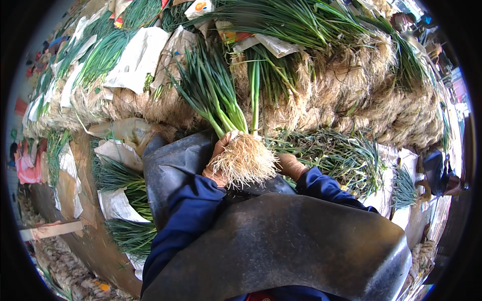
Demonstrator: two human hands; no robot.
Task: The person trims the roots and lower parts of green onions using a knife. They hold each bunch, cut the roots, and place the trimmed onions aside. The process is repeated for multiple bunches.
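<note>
My left hand [219, 160], in an orange-tan glove, is shut on a bunch of green onions [220, 101] above my lap. The bunch's pale, bushy roots [246, 160] face me and its green leaves point away, up and to the left. My right hand [290, 165] is just right of the roots, its fingers partly hidden behind them, so what it touches cannot be told. A single thick onion stalk [255, 94] stands upright behind the roots; its lower end is hidden. A dark rubber apron [282, 240] covers my lap.
Stacked green onions with dry roots [350, 75] form a long bank ahead. Loose leaf trimmings [335, 158] lie to the right. More onion bunches [131, 233] rest at the left among white sacking [120, 205]. A wooden bar [52, 230] juts in at the far left.
</note>
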